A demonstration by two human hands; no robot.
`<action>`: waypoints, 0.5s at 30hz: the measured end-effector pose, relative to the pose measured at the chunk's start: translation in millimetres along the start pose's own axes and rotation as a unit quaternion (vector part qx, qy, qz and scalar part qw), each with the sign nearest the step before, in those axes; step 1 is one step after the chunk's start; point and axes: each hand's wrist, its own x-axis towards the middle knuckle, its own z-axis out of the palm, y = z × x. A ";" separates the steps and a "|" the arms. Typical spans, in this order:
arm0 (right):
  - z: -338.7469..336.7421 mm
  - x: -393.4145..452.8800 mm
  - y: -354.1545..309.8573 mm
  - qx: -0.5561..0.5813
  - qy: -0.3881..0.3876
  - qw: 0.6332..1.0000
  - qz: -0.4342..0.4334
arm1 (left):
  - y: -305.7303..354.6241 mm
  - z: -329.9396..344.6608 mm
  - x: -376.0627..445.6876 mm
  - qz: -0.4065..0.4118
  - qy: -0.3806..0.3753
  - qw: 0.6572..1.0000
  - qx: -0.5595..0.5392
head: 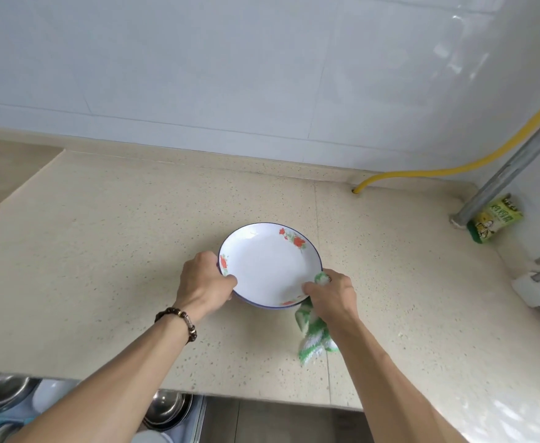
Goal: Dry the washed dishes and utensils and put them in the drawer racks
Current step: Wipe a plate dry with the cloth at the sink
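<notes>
Hands met over a white enamel plate (pixel 270 265) with a thin blue rim and red flower sprays, held just above a speckled beige countertop (pixel 102 251). The left hand (pixel 203 284) gripped the plate's left edge, thumb curled over the rim onto the inner face and the other fingers tucked beneath. A dark beaded bracelet (pixel 180 319) circled that wrist. The right hand (pixel 332 297) clutched a green-and-white checked cloth (pixel 315 337), pinching a bunched fold of it against the plate's lower right rim while the rest of the cloth hung down toward the counter, between the forearm and the plate. Whether the plate's underside touched the counter could not be told.

Below the counter's near edge, at lower left, an open drawer rack (pixel 198 420) showed stacked steel bowls (pixel 166 410), another steel bowl (pixel 0 391) farther left, and a white dish (pixel 52 396) between them, partly hidden by the left forearm.

Behind the counter rose a white tiled wall (pixel 230 65). A yellow hose (pixel 428 172) ran along the back right corner and down into a hole in the counter, beside a slanting grey metal pipe (pixel 511 167). A green and yellow packet (pixel 494 219) leaned near the pipe's foot, well apart from the plate.
</notes>
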 end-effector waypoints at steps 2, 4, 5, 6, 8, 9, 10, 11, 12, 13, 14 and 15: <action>-9.8 -24.8 -1.6 0.022 0.025 0.999 -0.004 | 6.4 -10.8 -15.5 0.028 -0.008 1.000 0.007; -21.4 -50.3 -0.3 0.033 0.044 0.998 -0.009 | 13.5 -19.4 -32.7 0.054 -0.019 0.998 0.016; -29.8 -67.1 0.9 0.037 0.054 0.998 -0.010 | 18.4 -24.5 -44.0 0.070 -0.028 0.997 0.021; -36.9 -80.8 2.4 0.035 0.064 0.997 -0.010 | 22.8 -28.9 -53.8 0.082 -0.036 0.996 0.026; -55.2 -112.2 8.0 0.040 0.092 0.995 -0.006 | 32.7 -35.1 -75.2 0.106 -0.056 0.992 0.029; -64.7 -127.6 11.4 0.048 0.108 0.993 0.001 | 37.3 -36.4 -85.8 0.120 -0.066 0.990 0.029; -75.2 -144.2 15.6 0.057 0.128 0.990 0.007 | 42.5 -37.1 -98.1 0.132 -0.078 0.988 0.032; -83.7 -157.9 20.8 0.063 0.144 0.987 0.013 | 47.0 -36.7 -110.0 0.141 -0.091 0.985 0.029; -92.8 -172.9 28.1 0.069 0.158 0.985 0.020 | 51.8 -35.0 -124.2 0.145 -0.109 0.983 0.017; -101.0 -186.8 34.1 0.076 0.165 0.983 0.025 | 55.7 -32.0 -136.6 0.145 -0.129 0.981 -0.007; -110.0 -200.5 42.6 0.083 0.174 0.981 0.028 | 60.1 -28.4 -151.1 0.139 -0.152 0.978 -0.032; -117.7 -212.9 50.6 0.085 0.182 0.979 0.035 | 64.0 -24.0 -164.1 0.130 -0.174 0.974 -0.058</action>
